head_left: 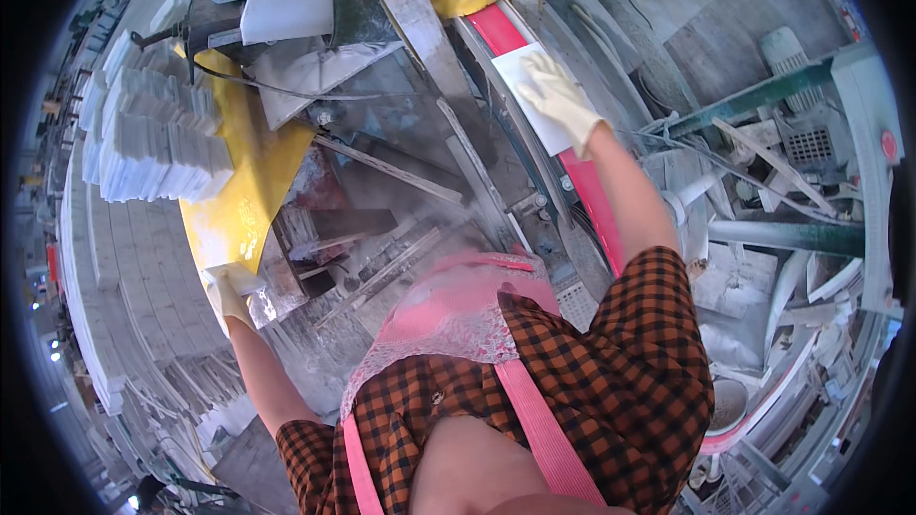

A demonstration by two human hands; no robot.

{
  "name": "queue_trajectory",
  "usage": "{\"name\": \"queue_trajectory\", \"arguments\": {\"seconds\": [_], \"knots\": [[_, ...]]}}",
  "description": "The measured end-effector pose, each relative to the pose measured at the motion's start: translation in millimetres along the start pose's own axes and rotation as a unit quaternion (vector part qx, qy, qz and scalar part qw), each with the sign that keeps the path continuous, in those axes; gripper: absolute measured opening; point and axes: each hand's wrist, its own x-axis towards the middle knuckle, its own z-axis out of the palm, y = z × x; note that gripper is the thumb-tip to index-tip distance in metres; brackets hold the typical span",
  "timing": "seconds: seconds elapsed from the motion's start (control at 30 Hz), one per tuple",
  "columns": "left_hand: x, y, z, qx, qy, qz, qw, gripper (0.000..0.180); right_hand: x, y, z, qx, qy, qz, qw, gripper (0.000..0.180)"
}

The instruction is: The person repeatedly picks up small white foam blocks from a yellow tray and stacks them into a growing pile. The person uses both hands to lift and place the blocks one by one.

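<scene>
The white slab [534, 95] lies flat under my right hand [558, 100], its long axis running away from me along the red rail [596, 200]; my gloved fingers are spread on top, pressing rather than gripping. My left hand [227, 294] grips the yellow surface [239, 210] edge, beside stacked white tiles [153, 133], in a dusty stone workshop.

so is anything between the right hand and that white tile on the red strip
No, nothing visible. The gloved right hand already rests flat on the white tile, which lies on the red strip; no object sits between them.
</scene>
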Motion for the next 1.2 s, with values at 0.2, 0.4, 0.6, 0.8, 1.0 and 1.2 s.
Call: {"name": "queue_trajectory", "arguments": {"seconds": [0.2, 0.4, 0.6, 0.8, 1.0, 1.2], "knots": [[-8.2, 8.9, 9.5, -0.02, 0.021, -0.007, 1.0, 0.056, -103.5, -15.6, -63.3, -0.177, -0.149, -0.092, 0.968, 0.086], [-8.2, 3.1, 4.6, -0.026, -0.008, 0.016, 0.999, 0.059, -102.4, -37.6, 23.4, -0.349, 0.034, 0.026, 0.936, 0.079], [-3.5, -4.5, 2.5, -0.02, -0.01, 0.019, 1.0, 0.053, -96.3, -23.5, -0.1, -0.206, 0.156, -0.028, 0.966, 0.052], [-19.3, 7.1, 8.5, -0.028, -0.01, 0.008, 1.0, 0.053, -44.2, -31.8, -9.9, -0.306, 0.088, -0.078, 0.945, 0.059], [-35.3, 22.9, 12.2, 0.004, 0.01, -0.013, 1.0, 0.05, -33.1, -39.4, 1.8, -0.332, 0.009, -0.009, 0.943, 0.062], [-27.4, 20.6, 18.5, 0.002, -0.01, -0.018, 1.0, 0.052, -3.4, -33.3, 20.2, -0.363, 0.062, -0.007, 0.93, 0.077]]}}
